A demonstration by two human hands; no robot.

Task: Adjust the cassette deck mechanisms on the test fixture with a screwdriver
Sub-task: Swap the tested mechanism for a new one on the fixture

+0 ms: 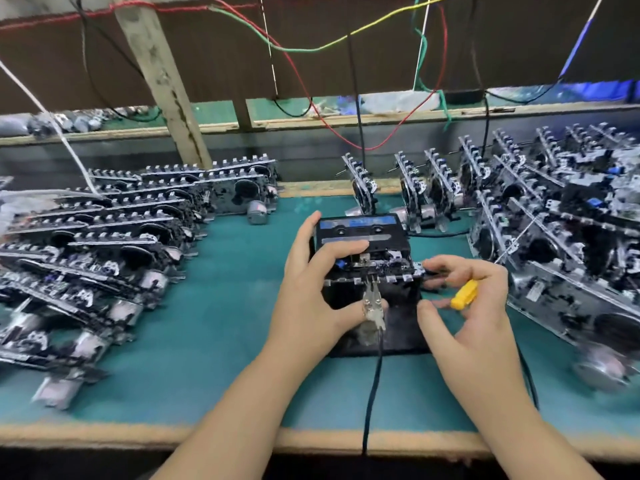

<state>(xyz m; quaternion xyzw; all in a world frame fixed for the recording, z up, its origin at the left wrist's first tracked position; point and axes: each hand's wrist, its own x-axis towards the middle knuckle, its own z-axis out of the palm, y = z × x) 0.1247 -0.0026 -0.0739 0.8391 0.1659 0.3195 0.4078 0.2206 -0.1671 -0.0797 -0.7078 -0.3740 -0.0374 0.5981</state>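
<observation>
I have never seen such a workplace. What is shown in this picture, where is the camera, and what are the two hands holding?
There is one picture, taken by a camera on the person's head, looking forward and down at a green bench. No robot is present, only two bare hands. In the middle stands a black test fixture with a cassette deck mechanism on it and a cassette on top. The left hand grips the fixture, with its thumb at a metal clip on a black cable. The right hand holds a yellow screwdriver beside the mechanism. Many more mechanisms are stacked on the left and on the right. Coloured wires hang above.
</observation>
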